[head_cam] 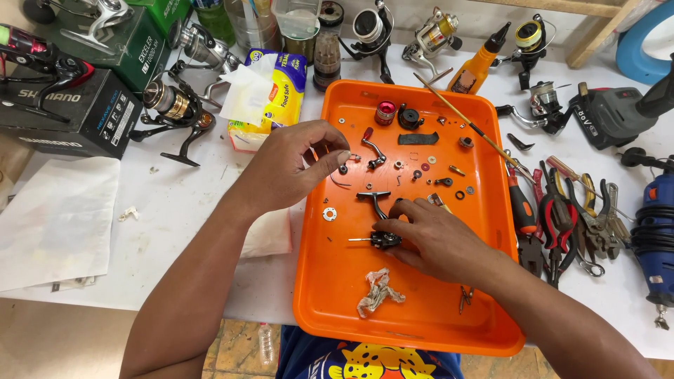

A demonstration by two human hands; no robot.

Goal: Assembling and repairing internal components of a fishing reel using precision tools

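Between the fingers [342, 156] of the left hand [291, 165], thumb and forefinger are pinched on a small dark part [343, 169], held just above the orange tray [330, 281]. Lower on the tray, the right hand [435, 242] presses a black reel piece [385, 240] with its fingertips, fingers half bent. Small washers and screws lie around both hands. Pliers [558, 224] rest on the white worktop [175, 203] beside the tray.

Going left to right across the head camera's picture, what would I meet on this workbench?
Black box → gold fishing reel → tissue pack → left hand → right hand → orange-handled screwdriver → pliers → blue rotary tool.
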